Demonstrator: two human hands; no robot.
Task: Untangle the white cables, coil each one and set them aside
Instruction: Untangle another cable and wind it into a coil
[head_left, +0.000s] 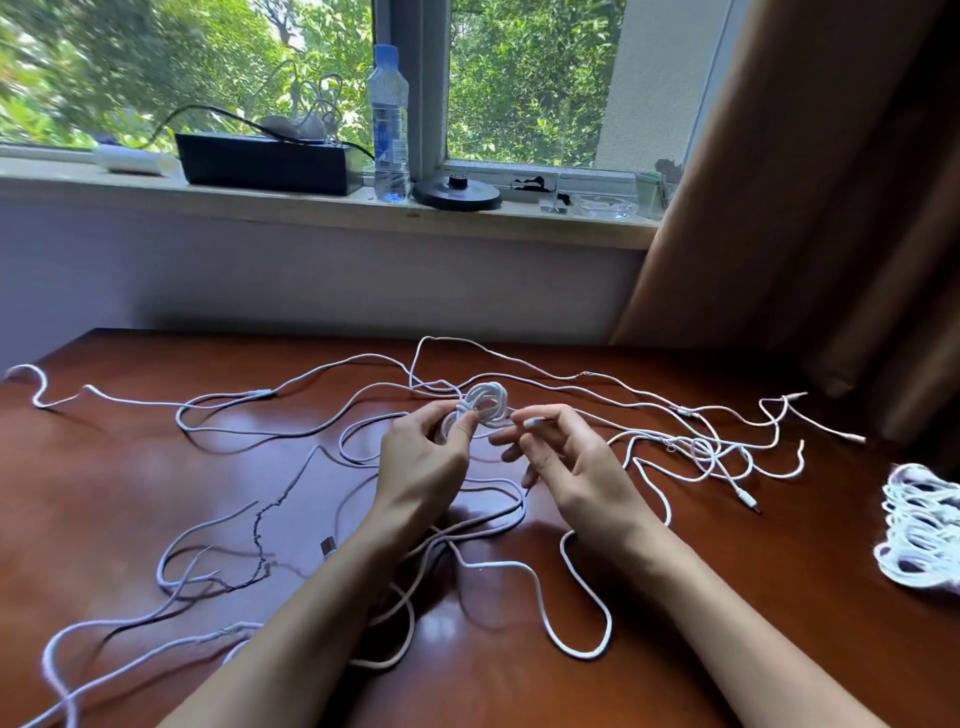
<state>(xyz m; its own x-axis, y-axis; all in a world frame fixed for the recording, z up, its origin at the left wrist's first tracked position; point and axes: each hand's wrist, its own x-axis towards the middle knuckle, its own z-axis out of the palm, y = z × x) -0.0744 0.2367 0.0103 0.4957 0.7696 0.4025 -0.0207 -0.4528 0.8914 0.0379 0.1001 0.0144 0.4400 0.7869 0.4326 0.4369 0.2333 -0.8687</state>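
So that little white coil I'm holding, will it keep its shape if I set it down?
Probably not for long: the coil looks loosely wound and only the left hand pinches it together, so it may spring open. It looks light and floppy, like the loose cables lying limp on the table, so a trailing strand could drag it.

Small white coil (485, 405) raised over table (727, 623) centre; loose cables (584, 656) sprawl tangled across it; coiled bundle (919, 530) at its right edge.

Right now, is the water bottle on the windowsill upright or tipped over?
Upright: the water bottle stands on its base on the windowsill, blue cap on top.
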